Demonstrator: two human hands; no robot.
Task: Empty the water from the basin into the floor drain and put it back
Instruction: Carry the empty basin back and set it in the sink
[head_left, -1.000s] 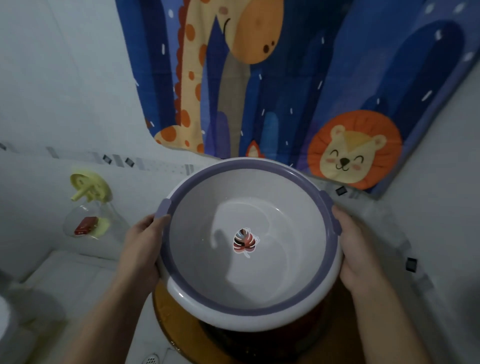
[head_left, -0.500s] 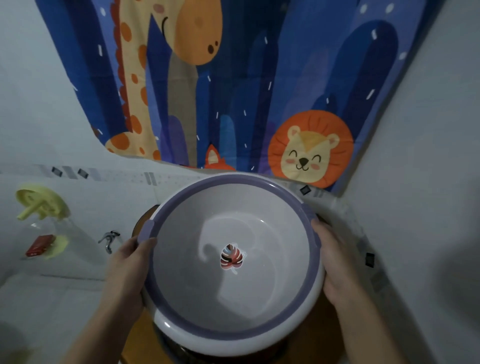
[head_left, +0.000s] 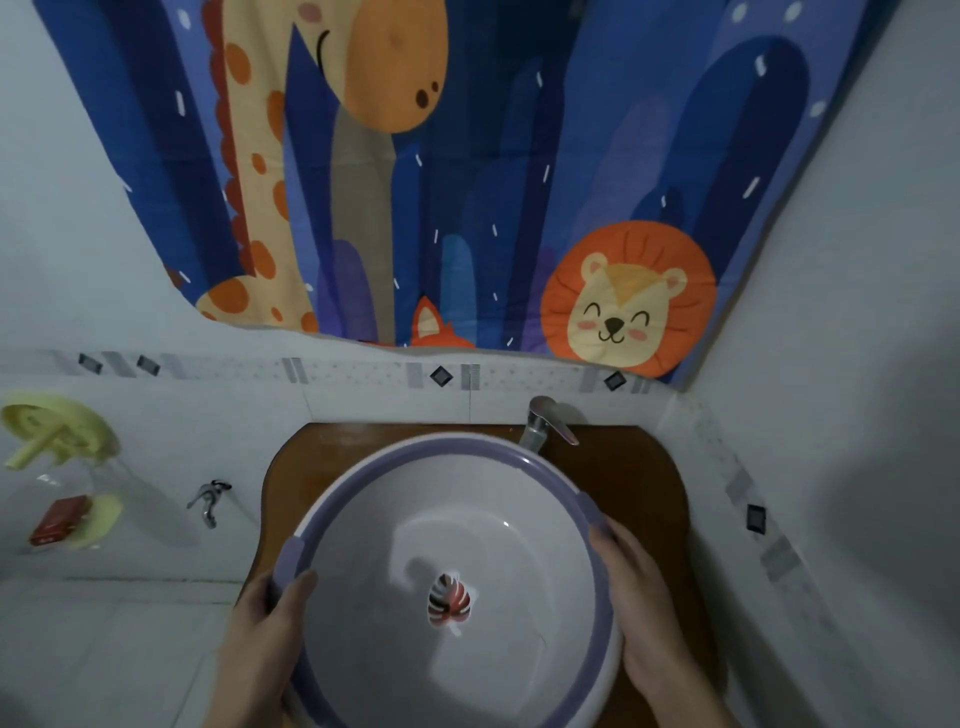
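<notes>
Seemingly emptied, the basin (head_left: 519, 561) is at lower centre over the bench (head_left: 628, 478), left hand (head_left: 265, 639) and right hand (head_left: 644, 618) gripping its rim; only setting down and release seem left.

This is a small home bathroom. Pale tiled walls (head_left: 156, 441) meet in a corner on the right, crossed by a border strip (head_left: 363, 371) of grey and black diamond tiles. A brown wooden worktop (head_left: 639, 478) with rounded corners sits against the back wall, and a chrome tap (head_left: 543, 423) stands at its back edge, right of centre. A smaller wall tap (head_left: 210, 499) juts out left of the worktop. A white plastic basin (head_left: 467, 493) with a purple rim is over the worktop. A yellow holder (head_left: 57, 426) on the left wall, a small red packet (head_left: 60, 525) below it, and a hanging cloth (head_left: 519, 156) printed with a giraffe (head_left: 260, 208), fox (head_left: 434, 325) and lion (head_left: 623, 312) mark it as a household room.
</notes>
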